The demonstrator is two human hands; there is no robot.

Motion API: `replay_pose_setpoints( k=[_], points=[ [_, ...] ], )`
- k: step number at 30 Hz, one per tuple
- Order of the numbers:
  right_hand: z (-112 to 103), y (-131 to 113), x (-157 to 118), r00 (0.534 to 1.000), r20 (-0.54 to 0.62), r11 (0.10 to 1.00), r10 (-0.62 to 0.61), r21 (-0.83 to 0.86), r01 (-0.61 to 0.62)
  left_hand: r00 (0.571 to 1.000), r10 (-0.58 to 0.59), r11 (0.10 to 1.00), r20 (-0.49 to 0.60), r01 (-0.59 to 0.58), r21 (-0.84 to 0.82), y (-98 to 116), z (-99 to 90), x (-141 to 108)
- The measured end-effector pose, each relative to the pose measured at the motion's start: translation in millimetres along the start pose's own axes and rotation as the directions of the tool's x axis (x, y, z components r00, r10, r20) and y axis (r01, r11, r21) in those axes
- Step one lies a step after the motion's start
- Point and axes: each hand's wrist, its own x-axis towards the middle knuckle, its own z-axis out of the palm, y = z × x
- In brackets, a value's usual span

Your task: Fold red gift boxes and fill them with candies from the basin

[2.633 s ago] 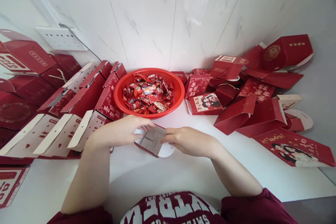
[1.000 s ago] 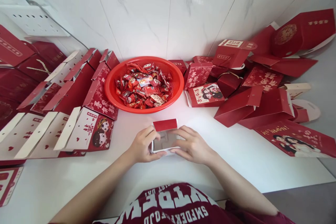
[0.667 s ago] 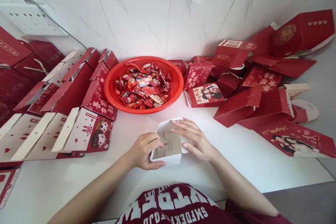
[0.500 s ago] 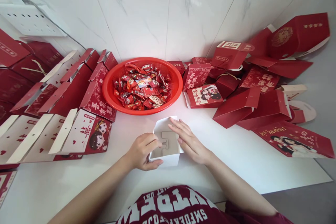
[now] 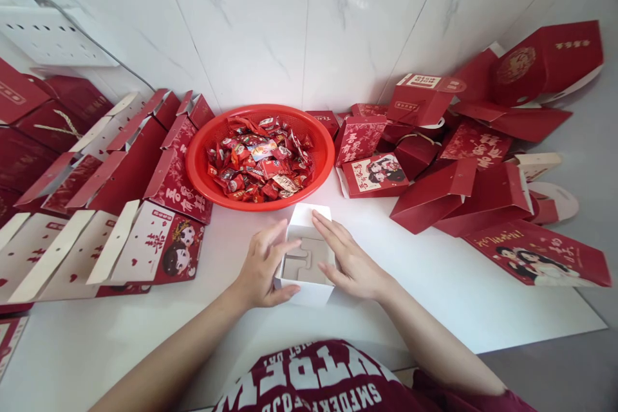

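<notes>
A small white cardboard box (image 5: pixel 309 291) stands on the table in front of me, its open top facing up and interlocked flaps visible at its bottom. My left hand (image 5: pixel 264 270) grips the box's left side, with the thumb at the near corner and the index finger over the rim. On the opposite side, my right hand (image 5: pixel 355 264) clasps the right wall, fingers along the outer edge and thumb reaching over the inside. Just beyond the box is a red plastic basket (image 5: pixel 197 187) holding wrapped candies (image 5: pixel 263 161).
Red and white gift boxes (image 5: pixel 178 180) stand in rows at the left. More red boxes (image 5: pixel 434 196) lie piled at the right on the white table (image 5: pixel 415 296). A tiled wall (image 5: pixel 261 26) closes off the back, with a power strip (image 5: pixel 53 38) at upper left.
The box's far flap, tilted before, now stands straighter. My left fingers have shifted up along the left wall, and my right thumb has moved over the box's opening.
</notes>
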Motion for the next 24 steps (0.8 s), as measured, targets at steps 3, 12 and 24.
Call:
replay_pose_setpoints(
  k=[3, 12, 24],
  points=[
    [8, 2, 2, 0.993, -0.105, 0.997, 0.059, 0.058, -0.053, 0.994, -0.061, 0.984, 0.090, 0.075, -0.165, -1, 2.8, 3],
    [33, 9, 15, 0.829, -0.459, 0.905, 0.320, 0.408, -0.123, 0.982, -0.092, 0.908, 0.163, 0.150, -0.390, -3, 17.5, 7],
    [65, 30, 34, 0.819, -0.167, 0.529, 0.549, 0.828, -0.186, 0.939, -0.293, 0.526, 0.178, 0.314, -0.791, -4, 32.3, 16]
  ],
)
